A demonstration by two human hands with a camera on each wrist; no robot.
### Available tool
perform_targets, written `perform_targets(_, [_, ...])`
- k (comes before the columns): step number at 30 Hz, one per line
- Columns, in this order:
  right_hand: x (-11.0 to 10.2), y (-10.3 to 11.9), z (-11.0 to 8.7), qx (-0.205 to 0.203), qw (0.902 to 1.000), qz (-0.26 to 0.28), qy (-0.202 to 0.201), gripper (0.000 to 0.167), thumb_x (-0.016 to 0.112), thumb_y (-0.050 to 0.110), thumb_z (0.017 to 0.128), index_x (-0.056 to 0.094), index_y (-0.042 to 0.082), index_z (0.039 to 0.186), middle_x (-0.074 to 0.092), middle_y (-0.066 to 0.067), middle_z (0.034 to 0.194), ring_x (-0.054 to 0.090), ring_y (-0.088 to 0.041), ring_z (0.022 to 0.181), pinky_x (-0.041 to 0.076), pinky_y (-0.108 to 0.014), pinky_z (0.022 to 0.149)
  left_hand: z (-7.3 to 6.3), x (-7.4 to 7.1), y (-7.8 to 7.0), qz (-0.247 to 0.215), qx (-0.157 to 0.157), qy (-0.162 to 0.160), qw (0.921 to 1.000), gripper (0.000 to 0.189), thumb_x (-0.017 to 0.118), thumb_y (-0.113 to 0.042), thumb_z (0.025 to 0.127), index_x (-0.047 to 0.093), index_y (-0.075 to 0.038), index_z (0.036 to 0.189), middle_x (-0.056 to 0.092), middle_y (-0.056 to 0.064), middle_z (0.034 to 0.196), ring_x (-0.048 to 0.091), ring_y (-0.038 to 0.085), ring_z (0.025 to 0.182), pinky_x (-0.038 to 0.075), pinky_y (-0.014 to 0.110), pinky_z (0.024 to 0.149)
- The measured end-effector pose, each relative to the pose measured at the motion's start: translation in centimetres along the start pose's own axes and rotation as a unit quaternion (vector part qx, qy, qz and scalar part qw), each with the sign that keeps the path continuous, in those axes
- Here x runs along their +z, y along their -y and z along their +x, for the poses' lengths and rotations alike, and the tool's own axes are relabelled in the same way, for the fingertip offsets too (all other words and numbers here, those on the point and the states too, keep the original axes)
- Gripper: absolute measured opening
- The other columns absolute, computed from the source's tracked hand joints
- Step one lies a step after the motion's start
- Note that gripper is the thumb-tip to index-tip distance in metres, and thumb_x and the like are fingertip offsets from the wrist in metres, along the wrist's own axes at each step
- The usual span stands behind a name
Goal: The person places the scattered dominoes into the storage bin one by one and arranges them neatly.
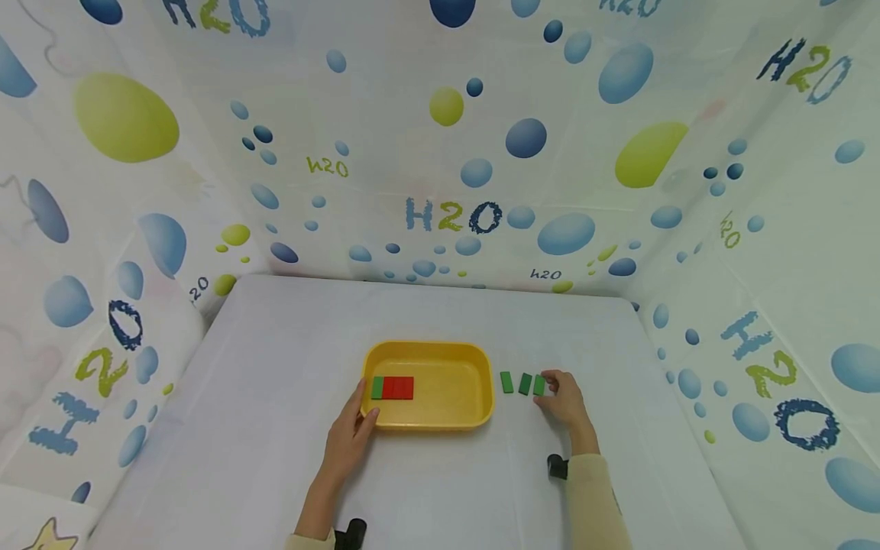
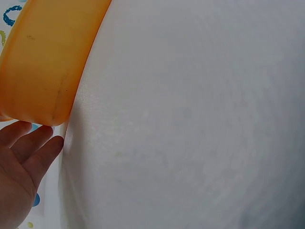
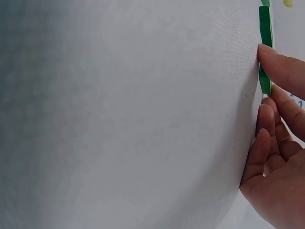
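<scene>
A yellow tray [image 1: 481, 382] sits mid-table, holding a green block [image 1: 377, 387] and red blocks [image 1: 398, 387] in a row along its left side. My left hand [image 1: 363, 403] rests with straight fingers against the tray's left front corner, the thumb by the rim; in the left wrist view the fingers [image 2: 33, 140] touch the tray wall [image 2: 47, 62]. To the right of the tray, three green blocks lie in a row on the table. My right hand [image 1: 550, 387] pinches the rightmost one [image 1: 539, 384]; in the right wrist view its fingertips [image 3: 279, 67] close on that green block [image 3: 265, 33].
The white table [image 1: 440, 313] is boxed in by bubble-print curtain walls [image 1: 447, 153] on three sides. The other two green blocks [image 1: 506, 382] [image 1: 525, 383] lie between the tray and my right hand.
</scene>
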State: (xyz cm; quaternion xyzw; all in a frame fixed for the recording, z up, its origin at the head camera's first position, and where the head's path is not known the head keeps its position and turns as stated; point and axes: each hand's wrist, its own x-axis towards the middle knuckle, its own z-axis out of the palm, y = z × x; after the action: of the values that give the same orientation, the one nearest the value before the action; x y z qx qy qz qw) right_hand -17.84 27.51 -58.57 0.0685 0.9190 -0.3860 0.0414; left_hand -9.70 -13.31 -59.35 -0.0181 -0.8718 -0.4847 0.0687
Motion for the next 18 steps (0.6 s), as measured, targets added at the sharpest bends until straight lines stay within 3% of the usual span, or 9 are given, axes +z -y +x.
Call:
perform_targets(13, [0.03, -0.21, 0.17, -0.003, 0.9999, -0.013, -0.007, 0.045, 0.073, 0.001, 0.081, 0.058, -0.006, 0.122, 0.055, -0.021, 0.11, 0.053, -0.033, 0.101, 0.047, -0.047, 0.089, 0.04, -0.01, 0.12, -0.002, 0.004, -0.001, 1.0, 0.063, 0.054, -0.025, 0.101, 0.027, -0.007, 0.155, 0.037, 0.02, 0.155, 0.04, 0.037, 0.139, 0.046, 0.052, 0.103])
perform_targets(18, [0.06, -0.35, 0.1, 0.0, 0.9999, -0.01, -0.014, 0.045, 0.073, 0.001, 0.082, 0.057, -0.006, 0.123, 0.056, -0.022, 0.111, 0.054, -0.035, 0.104, 0.047, -0.049, 0.092, 0.08, 0.07, 0.11, -0.002, 0.001, 0.002, 1.0, 0.063, 0.054, -0.024, 0.101, 0.027, -0.008, 0.155, 0.036, 0.019, 0.155, 0.04, 0.037, 0.14, 0.045, 0.052, 0.103])
